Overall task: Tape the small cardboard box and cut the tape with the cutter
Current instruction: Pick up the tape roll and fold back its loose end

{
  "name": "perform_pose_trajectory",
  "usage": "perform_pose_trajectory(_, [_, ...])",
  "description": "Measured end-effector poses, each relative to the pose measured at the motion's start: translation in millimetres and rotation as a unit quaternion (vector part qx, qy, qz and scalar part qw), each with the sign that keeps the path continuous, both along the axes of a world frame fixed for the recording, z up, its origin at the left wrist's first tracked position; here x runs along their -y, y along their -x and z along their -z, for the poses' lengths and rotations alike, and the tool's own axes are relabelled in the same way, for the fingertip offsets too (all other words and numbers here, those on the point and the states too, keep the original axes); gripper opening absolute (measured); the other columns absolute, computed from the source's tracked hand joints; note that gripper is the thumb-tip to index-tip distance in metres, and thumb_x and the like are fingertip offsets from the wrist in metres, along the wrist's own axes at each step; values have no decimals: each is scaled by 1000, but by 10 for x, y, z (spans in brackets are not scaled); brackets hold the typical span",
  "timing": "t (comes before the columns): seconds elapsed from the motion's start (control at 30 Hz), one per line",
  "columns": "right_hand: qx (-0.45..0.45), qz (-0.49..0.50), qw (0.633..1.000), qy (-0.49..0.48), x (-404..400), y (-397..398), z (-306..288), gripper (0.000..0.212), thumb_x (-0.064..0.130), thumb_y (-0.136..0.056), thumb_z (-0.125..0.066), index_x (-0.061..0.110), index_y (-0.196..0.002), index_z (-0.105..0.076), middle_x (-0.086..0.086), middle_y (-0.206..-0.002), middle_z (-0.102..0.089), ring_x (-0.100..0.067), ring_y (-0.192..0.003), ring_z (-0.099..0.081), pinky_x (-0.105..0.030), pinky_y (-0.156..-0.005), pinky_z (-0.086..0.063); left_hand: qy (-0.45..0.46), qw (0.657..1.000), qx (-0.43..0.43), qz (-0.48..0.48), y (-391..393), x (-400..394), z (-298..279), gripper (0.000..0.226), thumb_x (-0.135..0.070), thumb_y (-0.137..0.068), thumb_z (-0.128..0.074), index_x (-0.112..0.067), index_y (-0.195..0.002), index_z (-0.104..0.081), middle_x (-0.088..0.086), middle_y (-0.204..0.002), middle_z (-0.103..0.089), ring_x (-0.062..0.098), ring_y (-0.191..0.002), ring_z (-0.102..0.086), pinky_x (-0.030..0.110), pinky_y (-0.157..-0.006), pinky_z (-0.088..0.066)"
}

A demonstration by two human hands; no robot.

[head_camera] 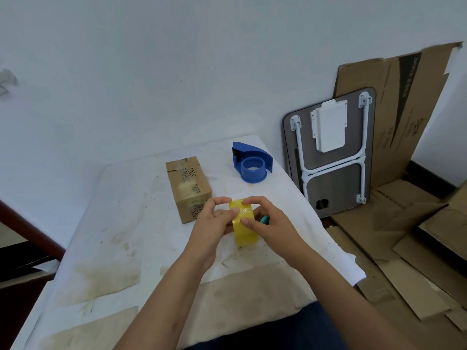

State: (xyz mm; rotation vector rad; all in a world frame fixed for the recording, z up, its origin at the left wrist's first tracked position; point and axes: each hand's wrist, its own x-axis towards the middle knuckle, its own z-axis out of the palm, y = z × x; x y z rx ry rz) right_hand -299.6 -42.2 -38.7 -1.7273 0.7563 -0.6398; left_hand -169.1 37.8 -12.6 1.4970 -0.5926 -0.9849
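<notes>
A yellow tape roll [246,232] stands on edge over the table, held between both hands. My left hand [211,224] grips its left side with the thumb on the outer face. My right hand [267,223] pinches its top and right side. Just left of the hands lies the small cardboard box [188,186], with old tape on its top. A bit of teal [265,219] shows under my right hand; what it is cannot be told. A blue tape dispenser [252,164] with no roll in it sits at the table's far right.
The table [121,223] is covered with stained white paper. A folded lap table [333,152] leans against the wall to the right. Flattened cardboard sheets [404,236] lie on the floor and against the wall on the right.
</notes>
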Motion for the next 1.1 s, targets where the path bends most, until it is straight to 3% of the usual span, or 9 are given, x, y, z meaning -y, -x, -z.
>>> perform_pose_trajectory(0.13, [7, 15, 1000, -25, -6, -2, 14, 31, 35, -87, -65, 40, -115, -52, 4, -88, -63, -18, -87, -59, -31, -79, -50, -16, 1000, 24, 11, -22, -7, -25, 23, -17, -94, -62, -21, -116, -58, 13, -91, -69, 17, -79, -70, 31, -82, -58])
perform_pose_trajectory(0.23, [35, 70, 992, -99, -20, -26, 19, 32, 35, -86, -68, 27, -114, -55, 2, -92, -64, -18, -86, -61, -28, -74, -53, -7, 999, 26, 26, -24, -38, -19, 24, -17, -94, -62, -19, -117, -57, 16, -94, -69, 20, -84, -70, 33, -84, -57])
perform_pose_trajectory(0.43, [-15, 71, 995, -71, 2, -7, 23, 21, 37, -87, -64, 17, -84, -68, 2, -80, -61, -17, -79, -57, -38, -78, -55, -17, 999, 9, 30, -47, -28, -36, 21, -10, -93, -60, -14, -113, -59, 11, -86, -71, 16, -71, -70, 26, -67, -58])
perform_pose_trajectory(0.5, [-38, 81, 996, -5, 63, 12, -31, 20, 35, -88, -63, 17, -84, -69, 4, -77, -61, -12, -75, -55, -30, -72, -51, -17, 999, -4, 26, -65, -9, -48, 20, -7, -96, -53, -13, -114, -58, 8, -87, -75, 18, -76, -73, 28, -70, -59])
perform_pose_trajectory(0.57, [-86, 92, 985, 118, 161, 27, -101, 17, 32, -89, -63, 16, -83, -65, 6, -74, -59, -10, -71, -52, -22, -63, -44, -14, 1000, 7, -1, -115, -4, -27, 23, -10, -98, -49, -14, -120, -55, 7, -103, -74, 23, -91, -72, 32, -81, -59])
perform_pose_trajectory(0.7, [-238, 98, 893, 370, 428, 26, -115, 17, 29, -93, -55, 14, -93, -62, -3, -91, -66, -24, -90, -50, -35, -77, -44, -18, 999, 41, -31, -287, -46, 10, 29, -13, -99, -50, -14, -128, -53, 7, -126, -59, 25, -108, -65, 38, -95, -54])
perform_pose_trajectory(0.9, [-370, 47, 816, 441, 619, -162, 76, 23, 19, -94, -51, 17, -115, -60, -3, -120, -62, -28, -113, -44, -35, -86, -36, -19, 997, 68, -9, -401, -64, -15, 34, -8, -96, -53, -22, -126, -57, -2, -126, -55, 21, -113, -60, 35, -96, -53])
perform_pose_trajectory(1.03, [-381, 17, 828, 411, 683, -196, 70, 24, 23, -93, -53, 17, -115, -61, -6, -121, -61, -26, -116, -44, -36, -87, -41, -30, 997, 74, -8, -459, -62, -37, 30, -7, -97, -53, -20, -123, -59, -4, -124, -55, 21, -111, -61, 32, -92, -54])
perform_pose_trajectory(1.1, [-295, 42, 902, 314, 698, -170, -14, 25, 33, -90, -58, 19, -110, -64, -6, -111, -62, -23, -108, -50, -34, -81, -45, -40, 996, 77, -4, -477, -70, -24, 28, -9, -97, -53, -20, -121, -61, 0, -124, -56, 20, -109, -62, 32, -91, -55])
